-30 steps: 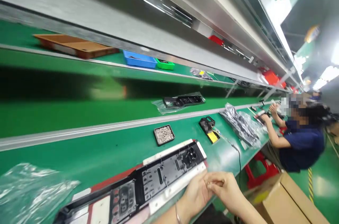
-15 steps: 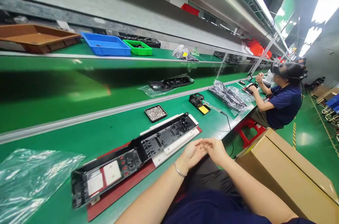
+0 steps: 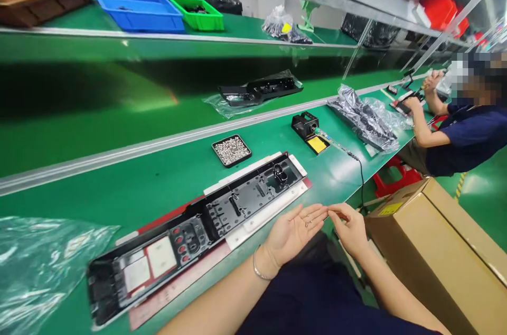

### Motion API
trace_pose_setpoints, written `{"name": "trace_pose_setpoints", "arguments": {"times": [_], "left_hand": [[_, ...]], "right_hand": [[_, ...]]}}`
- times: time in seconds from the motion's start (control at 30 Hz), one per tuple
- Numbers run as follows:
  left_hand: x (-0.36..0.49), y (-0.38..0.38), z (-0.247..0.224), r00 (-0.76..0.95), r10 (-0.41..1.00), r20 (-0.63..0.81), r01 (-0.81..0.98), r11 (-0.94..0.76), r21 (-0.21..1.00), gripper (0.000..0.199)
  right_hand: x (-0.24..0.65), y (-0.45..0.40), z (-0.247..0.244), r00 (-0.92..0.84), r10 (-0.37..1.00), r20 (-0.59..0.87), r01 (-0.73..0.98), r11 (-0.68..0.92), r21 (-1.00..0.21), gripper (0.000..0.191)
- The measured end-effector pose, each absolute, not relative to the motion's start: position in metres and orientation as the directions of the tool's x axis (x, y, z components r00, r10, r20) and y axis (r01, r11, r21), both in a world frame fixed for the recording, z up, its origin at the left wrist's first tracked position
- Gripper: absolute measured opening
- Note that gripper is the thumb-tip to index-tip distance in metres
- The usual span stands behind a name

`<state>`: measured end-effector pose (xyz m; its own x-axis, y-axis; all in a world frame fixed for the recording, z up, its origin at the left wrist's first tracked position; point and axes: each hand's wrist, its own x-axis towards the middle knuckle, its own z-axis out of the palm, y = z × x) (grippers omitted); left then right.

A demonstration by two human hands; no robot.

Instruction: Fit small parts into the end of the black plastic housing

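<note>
My left hand (image 3: 291,232) lies palm up just off the bench's front edge, fingers spread, with a few tiny metal pieces (image 3: 306,224) resting on the palm. My right hand (image 3: 350,226) is beside it, thumb and forefinger drawn together at the left fingertips; whether they pinch a piece is too small to tell. In front of both hands a long black plastic housing (image 3: 222,208) lies on a white and red fixture (image 3: 273,205). A small black tray of screws (image 3: 232,150) sits behind it.
A soldering station (image 3: 307,126) with its cable stands to the right, then bagged black parts (image 3: 364,118). A cardboard box (image 3: 431,250) stands by my right side. A co-worker (image 3: 467,129) sits further along. Crumpled plastic (image 3: 39,266) lies at left. Blue (image 3: 134,5) and green (image 3: 196,12) bins are on the far shelf.
The view has tilted down and left. My hands, pressed together before, have parted: the left palm has opened upward and the right hand has drawn slightly to the right.
</note>
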<state>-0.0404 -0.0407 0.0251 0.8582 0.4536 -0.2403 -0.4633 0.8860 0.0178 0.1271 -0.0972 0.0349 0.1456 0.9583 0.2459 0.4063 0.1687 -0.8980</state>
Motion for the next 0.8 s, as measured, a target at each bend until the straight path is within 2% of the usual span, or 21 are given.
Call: {"name": "trace_pose_setpoints", "arguments": {"times": [0.13, 0.27, 0.33, 0.43, 0.53, 0.7, 0.8], "left_hand": [[-0.064, -0.052, 0.03, 0.864, 0.441, -0.245, -0.45, 0.893, 0.02, 0.048], [-0.073, -0.057, 0.032, 0.798, 0.556, -0.232, -0.563, 0.825, 0.039, 0.052], [-0.074, -0.058, 0.032, 0.752, 0.621, -0.221, -0.629, 0.776, 0.045, 0.052], [-0.073, -0.058, 0.031, 0.713, 0.667, -0.214, -0.672, 0.738, 0.064, 0.051], [-0.071, -0.059, 0.03, 0.722, 0.653, -0.23, -0.649, 0.754, 0.101, 0.048], [-0.07, -0.059, 0.028, 0.71, 0.651, -0.267, -0.641, 0.755, 0.137, 0.047], [-0.07, -0.057, 0.03, 0.714, 0.641, -0.28, -0.635, 0.762, 0.126, 0.046]], "right_hand": [[0.111, -0.109, 0.039, 0.071, 0.956, 0.284, 0.374, 0.239, -0.896, 0.018], [0.099, -0.104, 0.047, -0.172, 0.925, 0.34, 0.292, 0.377, -0.879, 0.013], [0.096, -0.097, 0.047, -0.237, 0.908, 0.346, 0.285, 0.405, -0.868, 0.013], [0.093, -0.088, 0.041, -0.278, 0.898, 0.342, 0.267, 0.414, -0.87, 0.013], [0.086, -0.084, 0.031, -0.312, 0.894, 0.322, 0.269, 0.408, -0.872, 0.014], [0.076, -0.081, 0.02, -0.232, 0.928, 0.29, 0.289, 0.351, -0.891, 0.017], [0.078, -0.077, 0.02, -0.252, 0.93, 0.268, 0.258, 0.331, -0.908, 0.016]]}}
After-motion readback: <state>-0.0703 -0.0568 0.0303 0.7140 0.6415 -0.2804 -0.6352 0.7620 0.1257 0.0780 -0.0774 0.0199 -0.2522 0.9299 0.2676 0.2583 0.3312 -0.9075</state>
